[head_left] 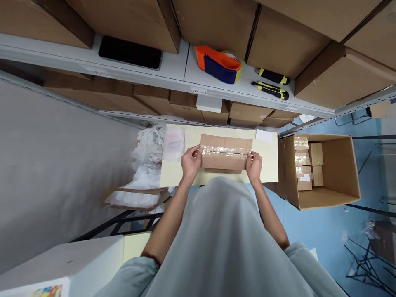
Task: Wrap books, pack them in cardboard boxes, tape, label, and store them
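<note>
Left hand (pixel 191 163) grips the taped carton (pixel 226 154) at nine o'clock — right hand (pixel 254 166) pinches its three o'clock end

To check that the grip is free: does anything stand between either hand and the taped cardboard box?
Nothing visible does: the left hand and right hand hold the taped cardboard box directly, at opposite ends. The utility knives lie apart, on the shelf beyond.

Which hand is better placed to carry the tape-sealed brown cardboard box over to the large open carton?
Right, I'd judge. The right hand holds the end of the tape-sealed brown cardboard box nearer the large open carton; the left hand grips the far end.
</note>
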Tool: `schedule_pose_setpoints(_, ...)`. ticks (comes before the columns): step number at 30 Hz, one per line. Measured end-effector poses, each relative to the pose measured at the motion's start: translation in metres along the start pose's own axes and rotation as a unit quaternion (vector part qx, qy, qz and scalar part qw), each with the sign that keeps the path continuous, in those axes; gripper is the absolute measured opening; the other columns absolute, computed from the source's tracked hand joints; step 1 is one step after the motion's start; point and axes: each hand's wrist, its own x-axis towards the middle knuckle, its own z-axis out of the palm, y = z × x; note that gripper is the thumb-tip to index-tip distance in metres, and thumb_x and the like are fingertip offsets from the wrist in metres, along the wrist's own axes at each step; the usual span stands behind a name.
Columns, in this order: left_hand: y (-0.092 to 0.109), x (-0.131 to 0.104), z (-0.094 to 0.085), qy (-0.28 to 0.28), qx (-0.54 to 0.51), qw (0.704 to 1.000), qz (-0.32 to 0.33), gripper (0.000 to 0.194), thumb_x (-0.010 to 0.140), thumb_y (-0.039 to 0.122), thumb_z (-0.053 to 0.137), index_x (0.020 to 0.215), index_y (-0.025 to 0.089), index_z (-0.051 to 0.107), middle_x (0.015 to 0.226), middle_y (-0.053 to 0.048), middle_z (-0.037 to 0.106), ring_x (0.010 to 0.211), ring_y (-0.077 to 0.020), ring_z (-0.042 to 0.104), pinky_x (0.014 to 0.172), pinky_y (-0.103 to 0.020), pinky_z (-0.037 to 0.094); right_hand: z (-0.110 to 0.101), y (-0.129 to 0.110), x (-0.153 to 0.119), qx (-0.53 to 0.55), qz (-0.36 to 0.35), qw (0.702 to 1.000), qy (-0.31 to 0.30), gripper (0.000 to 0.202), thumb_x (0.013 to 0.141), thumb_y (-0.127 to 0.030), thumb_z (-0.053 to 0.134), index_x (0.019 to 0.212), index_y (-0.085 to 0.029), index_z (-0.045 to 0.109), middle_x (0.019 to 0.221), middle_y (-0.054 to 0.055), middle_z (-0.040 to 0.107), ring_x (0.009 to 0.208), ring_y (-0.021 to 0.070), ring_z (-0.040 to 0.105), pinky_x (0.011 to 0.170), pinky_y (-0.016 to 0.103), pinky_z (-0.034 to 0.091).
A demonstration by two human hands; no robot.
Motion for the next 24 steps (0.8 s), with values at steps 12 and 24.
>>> schedule_pose_setpoints(12, -0.053, -0.024, -0.012, -0.02, -0.117, 0.983, -0.139, 0.042, 0.088, 0.031, 0.064, 0.127, 0.017, 0.071, 0.108, -0.011, 0.083, 0.109, -0.0277, 0.081, 0.115, -0.05, 0.061, 0.001, 0.04, -0.022, 0.142, 0.039, 0.985, -0.094, 0.043, 0.095, -0.055, 0.065, 0.105, -0.019, 0.086, 0.126, 0.014, 0.08, 0.113, 0.0297, 0.077, 0.09, 0.045, 0.071)
schedule_pose_setpoints(24, -0.076, 0.03, 0.005, -0.048, -0.086, 0.984, -0.148, 0.046, 0.097, 0.048, 0.059, 0.125, 0.016, 0.077, 0.123, -0.018, 0.081, 0.114, -0.0256, 0.077, 0.107, -0.047, 0.062, 0.036, 0.075, 0.03, 0.156, 0.095, 0.978, -0.098, 0.054, 0.096, -0.063, 0.056, 0.11, -0.016, 0.078, 0.116, 0.017, 0.084, 0.101, 0.0268, 0.079, 0.096, 0.049, 0.066)
